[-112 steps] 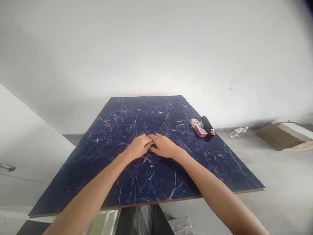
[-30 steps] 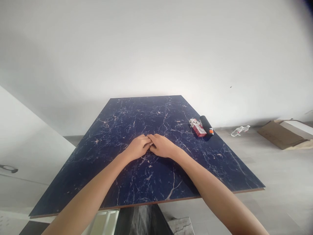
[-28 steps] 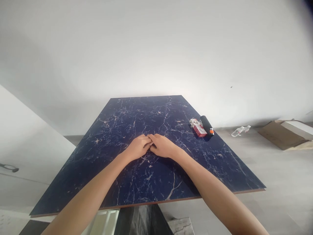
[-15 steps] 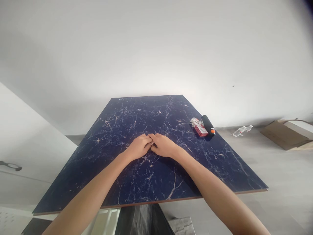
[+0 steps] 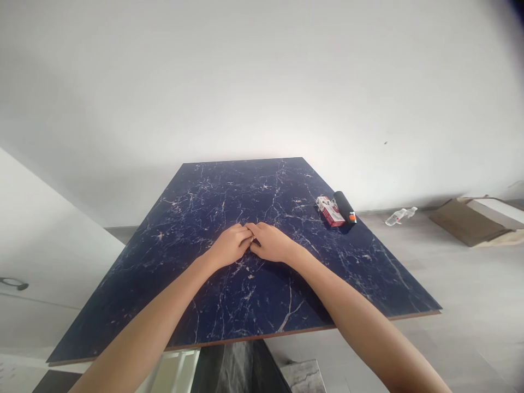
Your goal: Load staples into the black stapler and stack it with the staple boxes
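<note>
My left hand [image 5: 231, 244] and my right hand [image 5: 271, 241] meet over the middle of the blue marble-patterned table [image 5: 229, 188]. Their fingers are bent and held together, and the fingertips of one lie against those of the other. Between the thumbs and forefingers a small dark gap shows. No object is visible in either hand. To the right of my right hand, apart from it, a small red and white box [image 5: 329, 211] lies beside a black cylinder with an orange patch [image 5: 344, 206].
Clear plastic bottles [image 5: 400, 216] lie on the floor along the wall to the right, near an open cardboard box [image 5: 460, 221]. At the left is a white door with a dark handle [image 5: 14, 283]. Beneath the table's near edge stand dark and pale objects.
The view has shifted slightly, so the table, box and cylinder appear a little further left. My hands keep the same pose against each other.
</note>
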Available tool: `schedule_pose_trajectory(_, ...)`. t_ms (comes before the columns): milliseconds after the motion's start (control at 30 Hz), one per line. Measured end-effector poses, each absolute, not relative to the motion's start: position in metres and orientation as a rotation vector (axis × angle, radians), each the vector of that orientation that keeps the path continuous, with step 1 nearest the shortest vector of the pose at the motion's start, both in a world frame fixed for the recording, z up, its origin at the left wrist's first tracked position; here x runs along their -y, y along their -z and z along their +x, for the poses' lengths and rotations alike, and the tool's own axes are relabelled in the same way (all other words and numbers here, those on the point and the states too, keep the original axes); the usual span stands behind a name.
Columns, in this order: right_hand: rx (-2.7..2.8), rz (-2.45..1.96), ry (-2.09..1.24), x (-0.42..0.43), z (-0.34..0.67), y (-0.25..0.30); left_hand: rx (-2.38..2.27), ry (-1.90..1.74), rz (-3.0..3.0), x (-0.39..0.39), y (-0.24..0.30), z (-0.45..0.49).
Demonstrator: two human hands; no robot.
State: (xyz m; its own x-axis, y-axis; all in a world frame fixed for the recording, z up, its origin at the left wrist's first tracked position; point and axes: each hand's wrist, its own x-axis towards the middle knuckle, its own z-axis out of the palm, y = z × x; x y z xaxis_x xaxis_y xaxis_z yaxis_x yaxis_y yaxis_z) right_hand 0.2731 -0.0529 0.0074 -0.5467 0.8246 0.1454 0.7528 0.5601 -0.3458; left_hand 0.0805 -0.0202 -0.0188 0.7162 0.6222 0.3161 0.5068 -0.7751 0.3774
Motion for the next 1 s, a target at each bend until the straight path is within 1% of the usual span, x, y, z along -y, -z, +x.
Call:
schedule_pose_trajectory(500, 2.508, -1.313, -0.378, 0.0536, 0.2720, -0.0103, -0.902, -0.626, 2.666, 0.0190, 0.0206, 0.0800)
schedule_pose_trajectory(1000, 2.499, -1.281, -0.323, 0.0516, 0.2730, -0.0054, -0.901, -0.619, 2.648, 0.0204, 0.0194, 0.0797)
